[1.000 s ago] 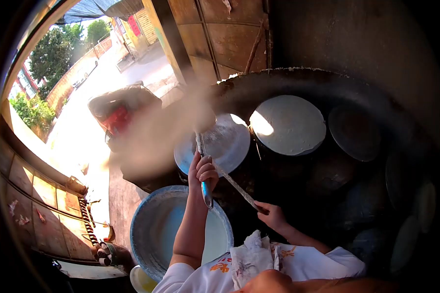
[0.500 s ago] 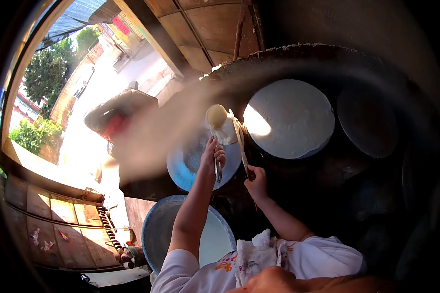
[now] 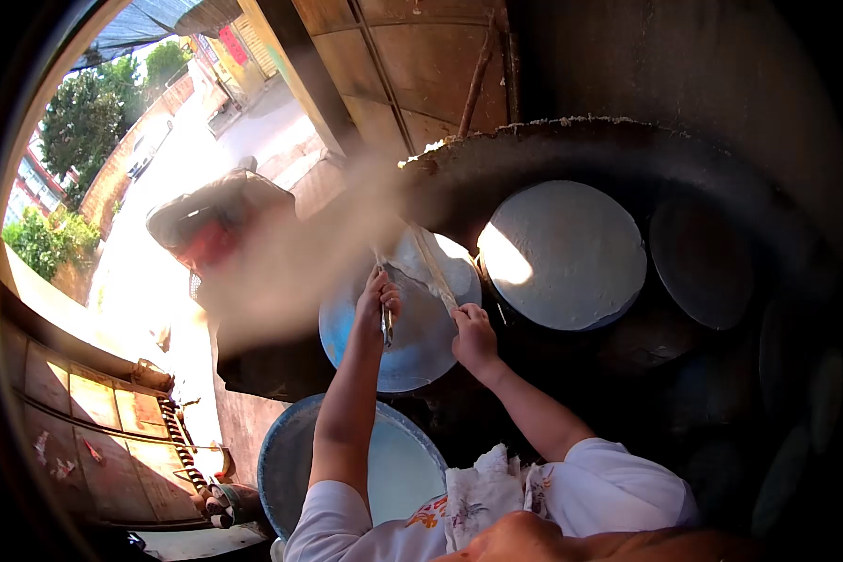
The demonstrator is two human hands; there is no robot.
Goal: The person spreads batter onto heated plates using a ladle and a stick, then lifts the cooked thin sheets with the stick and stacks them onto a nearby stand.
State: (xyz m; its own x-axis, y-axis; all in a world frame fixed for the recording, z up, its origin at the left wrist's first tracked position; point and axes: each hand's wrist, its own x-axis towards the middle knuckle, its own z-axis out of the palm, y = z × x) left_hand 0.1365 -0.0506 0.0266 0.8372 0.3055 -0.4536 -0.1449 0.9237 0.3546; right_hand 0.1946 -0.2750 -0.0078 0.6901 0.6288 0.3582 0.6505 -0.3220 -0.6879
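L hand point(image 3: 381, 294) clenched rnd ladle handle point(image 3: 388, 330); R hand point(image 3: 475, 339) gripping wooden stick point(image 3: 433, 267) abv griddle point(image 3: 420, 363).

White short-sleeved shirt point(image 3: 623, 487), orange-red print point(image 3: 428, 512) on front; rumpled, dark-spotted white cloth point(image 3: 482, 496) over chest.

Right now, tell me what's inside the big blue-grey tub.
Inside the tub is pale, milky-looking liquid. The left arm and white shirt cover part of it; the bottom cannot be seen.

The left hand point(image 3: 380, 294) grips a handle point(image 3: 388, 330), the right hand point(image 3: 475, 339) a stick point(image 3: 432, 264).
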